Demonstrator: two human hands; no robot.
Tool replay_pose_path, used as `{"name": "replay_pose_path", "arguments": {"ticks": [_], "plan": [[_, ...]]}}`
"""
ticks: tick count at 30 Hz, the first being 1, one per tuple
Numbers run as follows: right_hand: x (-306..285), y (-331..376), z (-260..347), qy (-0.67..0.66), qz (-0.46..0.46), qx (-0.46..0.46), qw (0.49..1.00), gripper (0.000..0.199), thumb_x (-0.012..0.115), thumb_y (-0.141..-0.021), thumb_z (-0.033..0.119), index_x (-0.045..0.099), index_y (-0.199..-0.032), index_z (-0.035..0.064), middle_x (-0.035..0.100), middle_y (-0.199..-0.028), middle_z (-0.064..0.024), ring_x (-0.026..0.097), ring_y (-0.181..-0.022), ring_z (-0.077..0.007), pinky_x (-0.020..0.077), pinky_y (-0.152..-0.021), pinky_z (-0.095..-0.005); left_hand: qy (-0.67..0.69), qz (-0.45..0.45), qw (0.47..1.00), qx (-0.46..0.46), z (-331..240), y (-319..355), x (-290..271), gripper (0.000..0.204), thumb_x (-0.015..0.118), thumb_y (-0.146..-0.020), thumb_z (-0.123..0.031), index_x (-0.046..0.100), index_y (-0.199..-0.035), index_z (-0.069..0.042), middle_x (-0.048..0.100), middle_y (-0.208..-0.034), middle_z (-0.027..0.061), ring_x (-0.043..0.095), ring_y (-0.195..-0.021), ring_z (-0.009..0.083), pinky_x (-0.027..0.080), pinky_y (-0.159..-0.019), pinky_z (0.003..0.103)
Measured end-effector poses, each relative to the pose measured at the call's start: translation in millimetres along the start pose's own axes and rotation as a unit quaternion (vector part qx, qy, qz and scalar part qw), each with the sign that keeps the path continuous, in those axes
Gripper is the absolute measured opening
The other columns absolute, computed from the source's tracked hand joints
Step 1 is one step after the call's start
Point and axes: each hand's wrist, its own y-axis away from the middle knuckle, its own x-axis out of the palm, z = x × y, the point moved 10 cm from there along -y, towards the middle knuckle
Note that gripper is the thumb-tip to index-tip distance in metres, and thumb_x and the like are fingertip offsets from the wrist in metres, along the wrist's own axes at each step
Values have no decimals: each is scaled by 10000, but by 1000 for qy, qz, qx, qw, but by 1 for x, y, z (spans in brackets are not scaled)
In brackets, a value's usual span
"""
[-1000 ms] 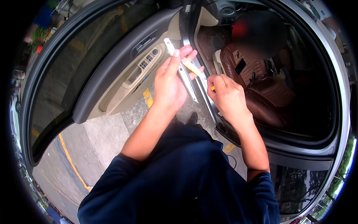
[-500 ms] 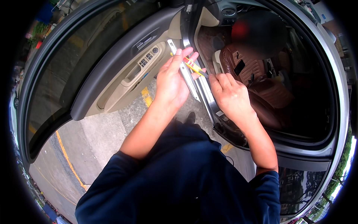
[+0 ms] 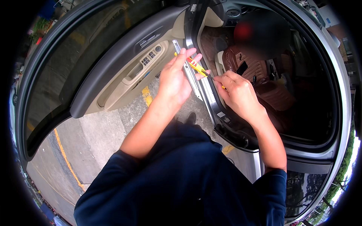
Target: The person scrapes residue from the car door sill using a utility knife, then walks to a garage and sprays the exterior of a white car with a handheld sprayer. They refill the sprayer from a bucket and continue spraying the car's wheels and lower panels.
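My left hand [image 3: 174, 77] is closed around a long, narrow silver metal strip [image 3: 194, 83] and a slim yellow tool [image 3: 197, 67] with a red marking. The strip runs tilted past the thumb, its upper end standing above the hand. Toward my right hand the yellow tool narrows to a thin dark end [image 3: 208, 75]. At that end my right hand [image 3: 237, 90] is pinched, thumb against fingers. A small yellow bit shows under its fingers; whether it belongs to the same tool is hidden. Both hands are raised in the open car doorway.
The open car door [image 3: 124, 81], with window switches [image 3: 150, 56], stands at left. To the right are the door sill [image 3: 212, 96], a brown leather seat [image 3: 245, 56] bearing a dark phone [image 3: 242, 67], and a blurred patch. Grey pavement [image 3: 102, 132] with yellow lines lies below.
My right hand has shifted slightly right. More of the tool's thin dark end shows between the hands, and a yellow bit has come into sight under the right fingers. My left hand keeps its hold.
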Motion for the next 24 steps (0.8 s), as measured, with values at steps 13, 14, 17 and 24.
{"name": "replay_pose_path", "arguments": {"ticks": [13, 14, 17, 24], "plan": [[17, -4, 17, 240, 94, -99, 961, 111, 596, -647, 32, 568, -754, 18, 547, -716, -85, 610, -683, -203, 516, -548, -276, 9, -24, 999, -42, 13, -5, -4, 374, 484, -946, -230, 452, -1160, 76, 475, -1216, 189, 392, -1253, 337, 438, -900, 646], [18, -5, 17, 246, 92, -98, 960, 112, 594, -646, 34, 565, -754, 22, 540, -718, -81, 603, -686, -197, 513, -540, -271, 10, -31, 998, -46, 14, -6, -5, 380, 482, -947, -231, 448, -1165, 79, 476, -1215, 188, 394, -1251, 335, 438, -902, 644], [16, -6, 19, 249, 66, -101, 961, 111, 586, -642, 45, 548, -746, 37, 513, -719, -64, 576, -693, -179, 501, -515, -261, 18, -34, 998, -41, 15, -8, -10, 390, 476, -950, -238, 445, -1171, 82, 468, -1217, 192, 406, -1242, 329, 434, -911, 640], [15, -3, 17, 284, 8, -106, 953, 109, 570, -638, 90, 474, -689, 74, 437, -697, -33, 507, -669, -145, 467, -475, -236, 40, -39, 998, -24, 11, -14, -11, 415, 471, -952, -248, 415, -1194, 83, 444, -1232, 198, 407, -1239, 329, 428, -920, 637]]}}
